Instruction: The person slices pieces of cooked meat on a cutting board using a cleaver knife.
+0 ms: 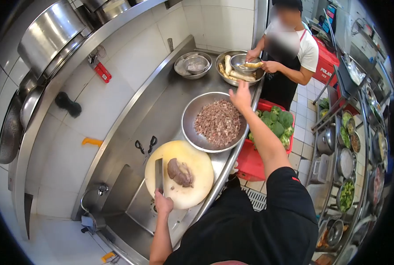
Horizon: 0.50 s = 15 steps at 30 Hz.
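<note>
My left hand (164, 203) is wrapped round the handle of a cleaver (160, 174), whose blade lies over the left part of a round, pale cutting board (199, 190). Right of the blade, a brown piece of meat (179, 172) rests on the board. Beyond the board stands a wide metal bowl (189, 117) of chopped meat (219, 123). My right hand (241, 96) is stretched out with fingers apart over that bowl's far right rim, near another bowl (221, 70) holding long pale pieces.
A co-worker (309, 55) stands at the far end, holding a pale root-like piece (253, 65). Broccoli fills a red crate (291, 141) right of the counter. Scissors (153, 143) lie left of the board. Nested metal bowls (195, 64) stand at the back. Food bowls fill the right-hand rack.
</note>
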Tool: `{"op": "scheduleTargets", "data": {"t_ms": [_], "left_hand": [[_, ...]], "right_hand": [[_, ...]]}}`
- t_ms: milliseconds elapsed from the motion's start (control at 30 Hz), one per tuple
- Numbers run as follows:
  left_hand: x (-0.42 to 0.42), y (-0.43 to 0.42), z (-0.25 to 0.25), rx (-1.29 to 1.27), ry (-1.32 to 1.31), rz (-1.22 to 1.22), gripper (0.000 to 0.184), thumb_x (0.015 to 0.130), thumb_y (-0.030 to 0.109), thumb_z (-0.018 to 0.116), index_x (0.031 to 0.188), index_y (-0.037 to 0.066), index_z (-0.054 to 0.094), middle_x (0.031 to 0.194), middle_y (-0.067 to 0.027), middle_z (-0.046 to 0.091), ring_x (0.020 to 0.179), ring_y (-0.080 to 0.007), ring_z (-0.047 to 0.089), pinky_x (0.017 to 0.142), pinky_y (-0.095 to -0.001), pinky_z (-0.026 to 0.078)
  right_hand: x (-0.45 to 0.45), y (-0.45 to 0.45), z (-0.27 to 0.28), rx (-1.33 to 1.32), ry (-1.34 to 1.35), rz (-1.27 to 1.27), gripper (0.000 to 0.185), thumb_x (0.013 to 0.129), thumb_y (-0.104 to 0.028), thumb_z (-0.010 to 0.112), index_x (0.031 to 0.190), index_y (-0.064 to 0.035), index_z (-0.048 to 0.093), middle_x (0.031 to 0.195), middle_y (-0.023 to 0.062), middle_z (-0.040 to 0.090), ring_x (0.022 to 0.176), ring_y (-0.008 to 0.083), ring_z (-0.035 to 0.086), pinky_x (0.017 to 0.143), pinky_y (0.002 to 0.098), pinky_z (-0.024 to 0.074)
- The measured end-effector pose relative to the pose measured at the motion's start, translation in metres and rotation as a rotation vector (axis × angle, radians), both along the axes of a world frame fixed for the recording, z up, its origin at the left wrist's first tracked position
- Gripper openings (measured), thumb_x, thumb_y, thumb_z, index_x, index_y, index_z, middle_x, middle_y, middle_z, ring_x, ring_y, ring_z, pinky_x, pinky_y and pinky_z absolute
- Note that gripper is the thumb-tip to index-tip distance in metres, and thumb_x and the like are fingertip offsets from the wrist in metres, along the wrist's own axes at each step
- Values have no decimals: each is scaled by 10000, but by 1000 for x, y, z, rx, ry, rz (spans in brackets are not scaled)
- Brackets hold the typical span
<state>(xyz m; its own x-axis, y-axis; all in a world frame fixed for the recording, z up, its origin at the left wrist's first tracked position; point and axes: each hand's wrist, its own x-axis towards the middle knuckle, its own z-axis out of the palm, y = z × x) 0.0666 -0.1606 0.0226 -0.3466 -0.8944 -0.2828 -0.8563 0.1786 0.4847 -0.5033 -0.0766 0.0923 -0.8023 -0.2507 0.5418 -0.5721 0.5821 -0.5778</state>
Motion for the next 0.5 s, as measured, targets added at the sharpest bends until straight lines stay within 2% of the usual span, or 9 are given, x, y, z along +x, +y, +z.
{"op": "scheduleTargets", "data": {"t_ms": [67,100,167,200,233,267,333,433,500], "left_hand": [[2,14,42,158,107,177,571,861,63,555,1417,19,435,1182,-314,658,1140,-500,616,1049,-484,468],[36,0,-19,107,225,169,430,945,93,536,1363,32,455,961,-240,693,848,-416,701,816,-468,576],[51,15,9,295,373,258,368,994,109,510,1350,33,455,836,-171,649,664,-308,658,635,-420,565],[55,22,20,390,447,302,338,1019,117,498,1343,33,454,774,-137,627,572,-254,636,544,-396,559],[61,26,10,377,529,286,229,1063,136,460,1263,25,467,657,-62,523,438,-150,515,391,-325,473],[65,27,5,446,512,283,209,1062,136,465,1240,26,467,659,-64,528,447,-159,523,399,-340,485],[71,25,-2,581,475,283,171,1060,137,475,1193,30,469,663,-68,539,464,-176,540,416,-370,509],[78,15,-24,671,549,288,115,1055,126,481,1152,66,466,647,-56,527,458,-179,531,410,-377,506],[81,11,-24,690,540,321,100,1059,152,494,1138,96,470,626,-42,510,446,-171,517,396,-364,490]], "right_hand": [[64,-1,3,-51,134,217,330,843,-182,716,1138,-57,637,1133,198,636,1016,425,659,854,502,556],[105,0,9,-21,57,314,205,852,-166,685,1035,-76,692,1038,188,685,966,402,681,847,493,559],[191,4,4,150,-365,563,219,872,-197,654,1042,-74,717,997,188,730,945,375,703,851,490,559],[220,1,-20,383,-468,688,281,883,-272,676,1068,-66,724,1032,185,735,992,362,705,883,476,556],[247,-5,-47,566,-435,829,364,903,-336,673,1133,-57,711,1056,217,727,1016,380,701,921,492,545],[283,-1,-71,516,-327,746,490,929,-385,651,1251,-16,667,1063,246,718,1052,395,694,964,497,532],[313,-13,-84,629,-362,740,538,931,-357,637,1205,106,645,1056,299,712,1053,435,692,952,492,538],[317,-45,-107,542,-641,758,600,920,-416,635,1262,77,650,1122,276,723,1065,396,701,978,460,534],[325,-60,-91,621,-763,779,534,900,-400,639,1121,82,709,1077,291,728,1013,407,714,931,455,550]]}}
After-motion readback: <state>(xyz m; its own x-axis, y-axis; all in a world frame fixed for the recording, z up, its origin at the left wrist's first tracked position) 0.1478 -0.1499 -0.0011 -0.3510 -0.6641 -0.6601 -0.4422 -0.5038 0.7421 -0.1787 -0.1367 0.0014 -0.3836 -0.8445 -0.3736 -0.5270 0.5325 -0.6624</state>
